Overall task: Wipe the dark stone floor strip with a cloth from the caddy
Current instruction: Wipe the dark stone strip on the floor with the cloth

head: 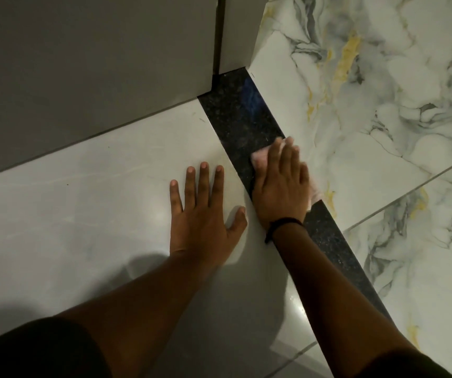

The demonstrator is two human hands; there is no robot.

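A dark speckled stone strip (242,118) runs diagonally across the floor from the wall corner toward the lower right. My right hand (280,184) lies flat on it, pressing down a pale pink cloth (260,156) whose edges show past the fingertips and at the hand's right side. A black band circles that wrist. My left hand (205,211) rests palm down with fingers spread on the pale grey tile just left of the strip, holding nothing. The caddy is out of view.
A grey wall (96,64) and a door frame edge (220,34) stand at the far end of the strip. White marble-patterned tiles (383,105) with grey and gold veins lie to the right. Plain grey tile (83,200) spreads to the left.
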